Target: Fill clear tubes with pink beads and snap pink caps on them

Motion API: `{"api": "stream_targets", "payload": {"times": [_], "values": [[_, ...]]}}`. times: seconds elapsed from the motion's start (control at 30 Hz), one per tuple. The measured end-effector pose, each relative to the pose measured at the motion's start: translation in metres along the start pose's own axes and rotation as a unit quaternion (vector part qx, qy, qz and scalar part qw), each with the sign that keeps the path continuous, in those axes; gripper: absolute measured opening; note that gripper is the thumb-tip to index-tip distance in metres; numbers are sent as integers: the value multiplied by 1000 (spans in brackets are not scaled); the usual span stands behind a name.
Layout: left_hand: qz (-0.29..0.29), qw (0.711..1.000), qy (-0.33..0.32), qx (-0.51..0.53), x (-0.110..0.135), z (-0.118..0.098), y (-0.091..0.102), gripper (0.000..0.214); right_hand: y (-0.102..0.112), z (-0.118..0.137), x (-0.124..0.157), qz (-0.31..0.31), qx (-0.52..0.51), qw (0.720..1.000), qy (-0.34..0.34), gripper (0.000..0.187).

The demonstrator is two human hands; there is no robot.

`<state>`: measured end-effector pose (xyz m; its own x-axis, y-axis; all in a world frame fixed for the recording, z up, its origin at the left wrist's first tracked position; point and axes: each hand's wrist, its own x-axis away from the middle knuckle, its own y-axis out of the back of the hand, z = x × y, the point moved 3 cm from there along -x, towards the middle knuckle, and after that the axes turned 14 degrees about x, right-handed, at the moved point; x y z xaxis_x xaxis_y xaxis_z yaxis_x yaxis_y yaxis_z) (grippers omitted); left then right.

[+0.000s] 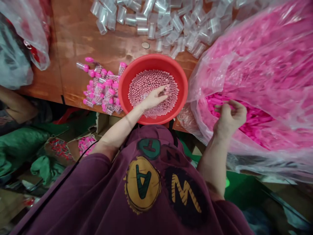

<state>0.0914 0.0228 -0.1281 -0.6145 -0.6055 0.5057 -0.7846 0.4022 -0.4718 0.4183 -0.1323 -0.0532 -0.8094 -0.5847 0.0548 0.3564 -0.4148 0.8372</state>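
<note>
My left hand point(155, 98) rests in a red plastic basin point(137, 78) on a layer of small pink beads point(151, 86). A clear plastic piece point(149, 111) lies under the palm, and I cannot tell whether the hand grips it. My right hand point(230, 119) hangs with curled fingers over bright pink plastic caps point(256, 119) inside a large clear plastic bag point(259, 65). Whether those fingers pinch a cap is hidden. Left of the basin lies a heap of clear tubes with pink caps, filled with beads point(102, 89).
Loose clear plastic tubes point(156, 23) cover the far side of the wooden table point(73, 49). Plastic bags point(24, 39) sit at the far left. Below the table edge are cardboard boxes point(63, 150) and green cloth point(19, 150). A person's arm point(14, 104) shows at the left.
</note>
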Motion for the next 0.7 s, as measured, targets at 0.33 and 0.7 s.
{"api": "stream_targets", "payload": {"times": [0.33, 0.7], "values": [[7, 964, 58, 260, 51, -55, -27, 64, -81, 132, 62, 264, -266, 920, 116, 43], [4, 977, 23, 212, 79, -70, -29, 34, -42, 203, 84, 237, -102, 917, 305, 31]]}}
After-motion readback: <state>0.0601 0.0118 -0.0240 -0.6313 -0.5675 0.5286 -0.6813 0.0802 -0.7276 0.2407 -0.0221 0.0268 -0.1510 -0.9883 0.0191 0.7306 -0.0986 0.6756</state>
